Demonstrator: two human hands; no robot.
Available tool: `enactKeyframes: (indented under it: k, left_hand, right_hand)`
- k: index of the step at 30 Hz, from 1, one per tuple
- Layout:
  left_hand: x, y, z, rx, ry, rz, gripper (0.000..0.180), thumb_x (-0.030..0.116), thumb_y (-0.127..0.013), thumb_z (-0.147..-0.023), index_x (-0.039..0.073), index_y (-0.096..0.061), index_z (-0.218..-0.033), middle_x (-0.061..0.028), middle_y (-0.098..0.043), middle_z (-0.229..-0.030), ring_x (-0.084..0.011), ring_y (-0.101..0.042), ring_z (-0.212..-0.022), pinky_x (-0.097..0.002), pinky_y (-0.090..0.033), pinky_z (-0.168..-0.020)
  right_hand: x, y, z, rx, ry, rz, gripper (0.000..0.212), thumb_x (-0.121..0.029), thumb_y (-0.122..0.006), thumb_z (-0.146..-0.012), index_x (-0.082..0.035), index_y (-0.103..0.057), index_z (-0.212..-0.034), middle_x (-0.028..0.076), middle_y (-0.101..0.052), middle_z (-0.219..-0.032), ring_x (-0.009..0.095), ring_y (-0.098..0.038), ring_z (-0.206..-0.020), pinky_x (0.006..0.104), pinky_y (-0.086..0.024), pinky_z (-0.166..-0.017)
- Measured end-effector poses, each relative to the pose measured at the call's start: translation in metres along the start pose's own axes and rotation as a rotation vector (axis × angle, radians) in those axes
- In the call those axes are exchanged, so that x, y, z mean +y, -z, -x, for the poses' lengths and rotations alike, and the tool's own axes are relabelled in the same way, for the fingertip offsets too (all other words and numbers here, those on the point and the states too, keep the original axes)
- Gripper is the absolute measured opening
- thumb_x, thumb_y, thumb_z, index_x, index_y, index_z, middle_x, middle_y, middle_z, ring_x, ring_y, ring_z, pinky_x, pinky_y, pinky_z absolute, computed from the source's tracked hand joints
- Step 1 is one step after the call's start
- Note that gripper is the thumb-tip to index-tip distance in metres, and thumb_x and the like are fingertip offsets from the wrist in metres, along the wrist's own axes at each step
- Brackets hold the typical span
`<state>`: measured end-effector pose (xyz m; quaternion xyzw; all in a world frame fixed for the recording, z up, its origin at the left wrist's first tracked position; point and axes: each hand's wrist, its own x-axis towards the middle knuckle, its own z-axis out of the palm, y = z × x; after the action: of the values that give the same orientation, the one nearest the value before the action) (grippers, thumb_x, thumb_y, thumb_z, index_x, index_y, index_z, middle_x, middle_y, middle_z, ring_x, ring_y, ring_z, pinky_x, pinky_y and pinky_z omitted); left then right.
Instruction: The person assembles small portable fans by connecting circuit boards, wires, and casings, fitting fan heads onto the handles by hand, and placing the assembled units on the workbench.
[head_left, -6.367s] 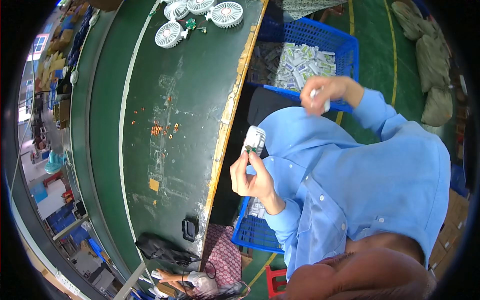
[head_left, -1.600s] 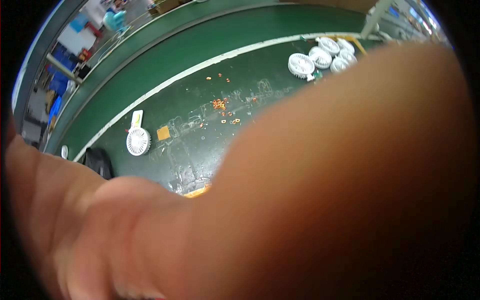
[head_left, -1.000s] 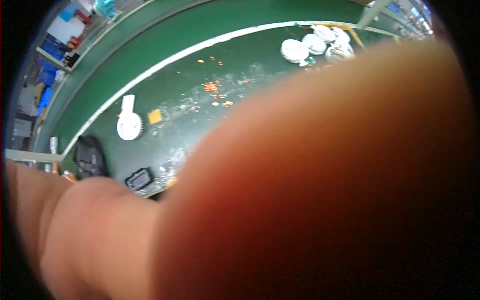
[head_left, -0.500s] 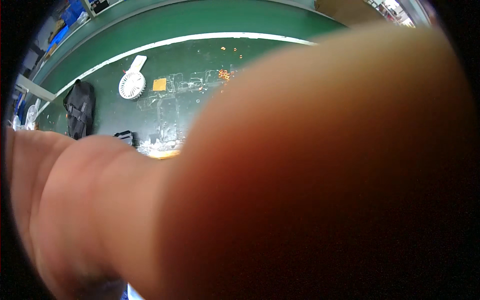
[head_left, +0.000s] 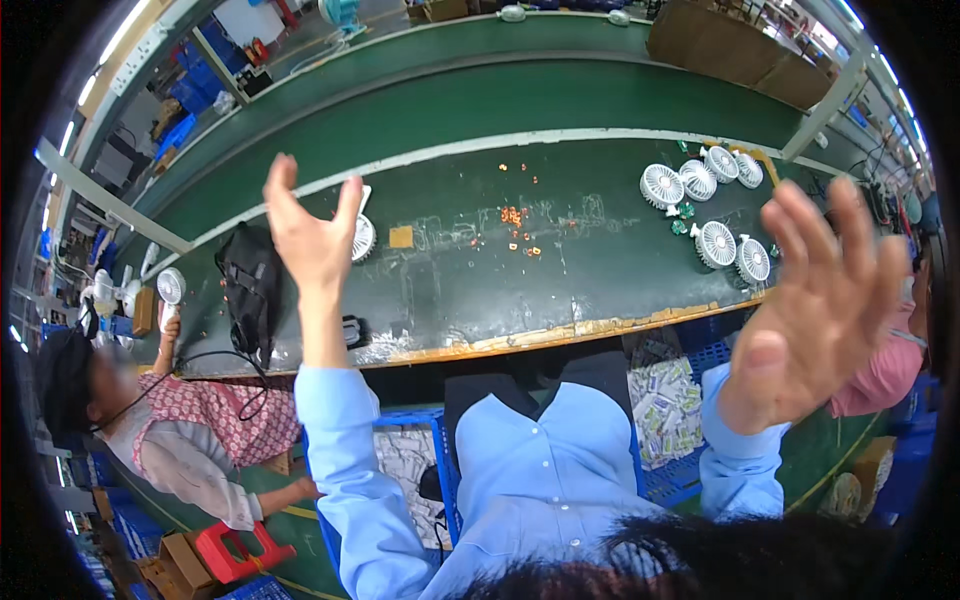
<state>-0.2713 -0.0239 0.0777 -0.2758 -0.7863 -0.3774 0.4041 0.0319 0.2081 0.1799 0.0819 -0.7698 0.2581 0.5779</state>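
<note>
My left hand [head_left: 312, 235] is raised above the left part of the green worktable [head_left: 450, 290], open and holding nothing, thumb and fingers apart. It partly covers a white handheld fan [head_left: 363, 240] lying behind it. My right hand [head_left: 815, 315] is up at the right, open with fingers spread, also holding nothing. Closest to it are several small white fans, one of them a round-headed fan [head_left: 753, 260] by the table's edge. Small orange pieces [head_left: 513, 216] lie scattered mid-table. A yellowish square [head_left: 401, 237] sits right of my left hand.
A black bag [head_left: 250, 290] lies at the table's left. A co-worker [head_left: 200, 440] sits there holding a white fan [head_left: 170, 288]. Blue crates with small packets [head_left: 662, 410] flank my lap. A red stool [head_left: 240, 552] stands lower left. Another person's pink clothing [head_left: 880, 375] shows right.
Skin very close to the camera covered most of the view before. Now it is gone from there, and both my hands are apart in the air, with the table and fans showing.
</note>
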Motion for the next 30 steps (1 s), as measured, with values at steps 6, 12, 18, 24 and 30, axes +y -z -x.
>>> enactKeyframes:
  k: [6, 12, 18, 24, 30]
  left_hand:
    - [-0.086, -0.067, 0.082, -0.554, 0.475, -0.420, 0.107, 0.054, -0.082, -0.065, 0.004, -0.034, -0.147, -0.0206, -0.047, -0.140, -0.0404, -0.045, -0.128, -0.0507, -0.044, -0.102]
    - [-0.084, -0.075, 0.097, -0.470, 0.387, -0.505, 0.088, 0.040, -0.080, -0.070, 0.006, -0.042, -0.141, -0.0196, -0.048, -0.135, -0.0393, -0.052, -0.116, -0.0523, -0.047, -0.095]
    - [-0.085, -0.071, 0.105, -0.464, 0.436, -0.305, 0.082, 0.041, -0.084, -0.069, 0.003, -0.050, -0.134, -0.0213, -0.051, -0.132, -0.0401, -0.055, -0.120, -0.0468, -0.048, -0.098]
    - [0.048, -0.047, 0.099, -0.505, 0.341, 0.411, 0.078, 0.027, -0.081, -0.069, -0.004, -0.049, -0.133, -0.0210, -0.055, -0.128, -0.0333, -0.056, -0.118, -0.0409, -0.045, -0.101]
    - [0.167, -0.023, 0.143, -1.023, 0.532, 1.404, 0.093, 0.034, -0.080, -0.073, -0.003, -0.034, -0.145, -0.0177, -0.054, -0.130, -0.0261, -0.055, -0.121, -0.0380, -0.043, -0.103]
  right_hand:
    - [0.030, -0.002, 0.085, -0.110, -0.181, -0.210, 0.050, -0.009, -0.064, -0.082, 0.007, -0.051, -0.127, 0.025, -0.057, -0.121, 0.032, -0.062, -0.104, 0.0409, -0.051, -0.092]
    - [0.036, -0.011, 0.179, -0.192, -0.616, -0.268, 0.029, -0.001, -0.064, -0.083, 0.004, -0.063, -0.111, 0.017, -0.068, -0.104, 0.027, -0.067, -0.096, 0.0353, -0.052, -0.088]
    - [0.013, 0.000, 0.263, -0.202, -0.956, -0.311, 0.028, 0.002, -0.064, -0.083, 0.004, -0.064, -0.111, 0.015, -0.068, -0.099, 0.023, -0.067, -0.094, 0.0324, -0.052, -0.085]
    - [0.022, 0.023, 0.280, -0.212, -0.993, -0.108, 0.033, -0.005, -0.067, -0.081, 0.001, -0.063, -0.113, 0.016, -0.064, -0.112, 0.026, -0.063, -0.104, 0.0340, -0.049, -0.089]
    - [0.027, 0.056, 0.182, -0.245, -0.577, 0.392, 0.063, -0.022, -0.072, -0.077, 0.002, -0.052, -0.132, 0.018, -0.053, -0.136, 0.039, -0.043, -0.133, 0.0512, -0.028, -0.114]
